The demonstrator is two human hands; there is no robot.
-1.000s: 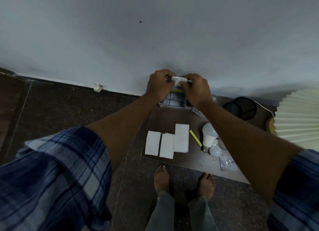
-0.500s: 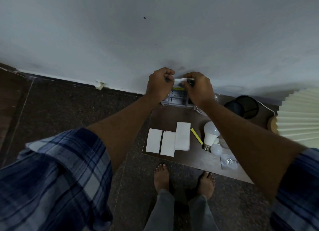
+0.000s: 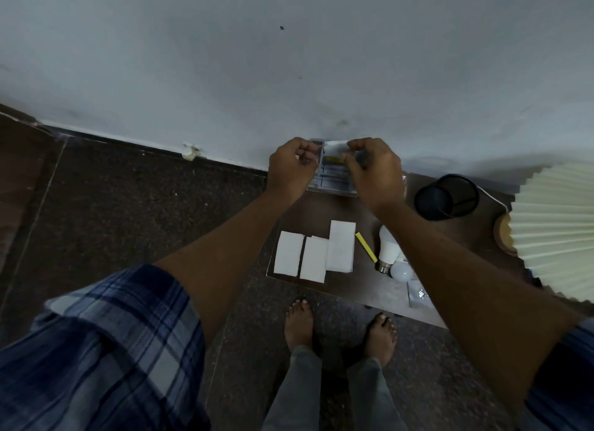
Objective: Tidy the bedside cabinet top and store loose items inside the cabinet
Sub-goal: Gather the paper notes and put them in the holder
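Right hand (image 3: 374, 173) grip pinches small white paper slip (image 3: 336, 145) above clear plastic compartment box (image 3: 334, 181) on dark brown table (image 3: 321, 210). Left hand (image 3: 291, 168) grip curled; contents indiscernible.

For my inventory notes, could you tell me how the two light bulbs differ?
The large bulb is longer than the small bulb and shows its metal base; the small bulb shows only a round globe. The large bulb lies farther back than the small bulb. Both are white and lie on the cabinet top.
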